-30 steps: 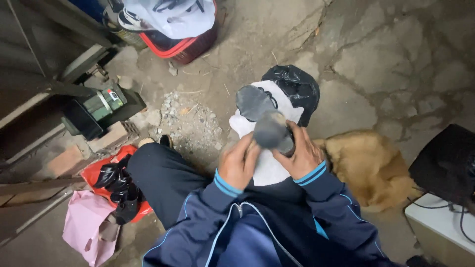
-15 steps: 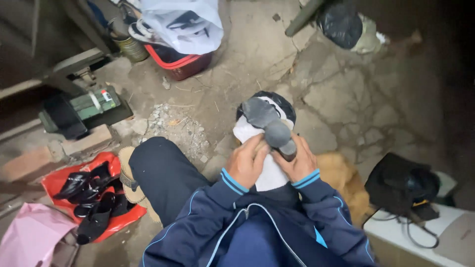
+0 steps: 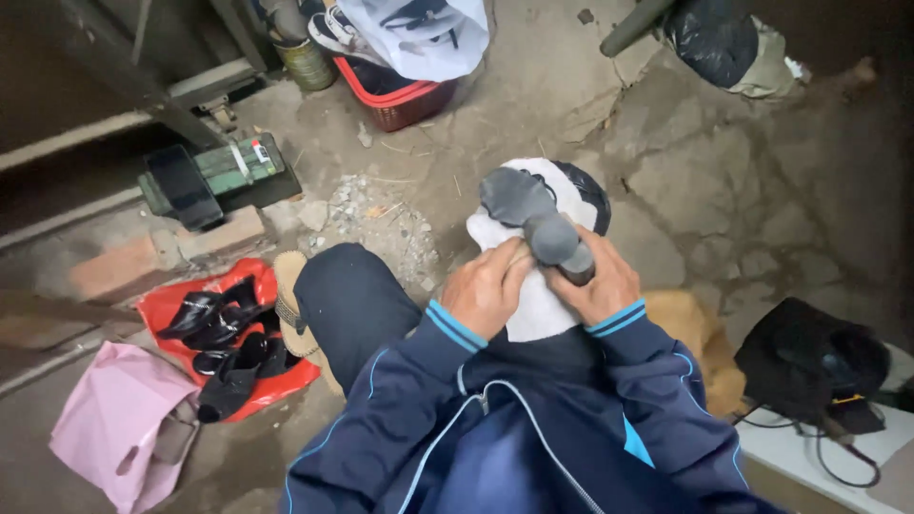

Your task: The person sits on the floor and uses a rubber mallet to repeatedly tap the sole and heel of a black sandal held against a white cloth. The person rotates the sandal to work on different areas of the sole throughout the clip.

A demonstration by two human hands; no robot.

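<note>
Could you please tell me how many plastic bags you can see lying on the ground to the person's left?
2: a red bag holding black shoes, and a pink bag beside it, nearer the camera. Others may be hidden.

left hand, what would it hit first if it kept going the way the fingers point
The left hand points up and right, fingers already on the white cloth. Just beyond lies the grey shoe heel, probably met first; depth is unclear.
</note>
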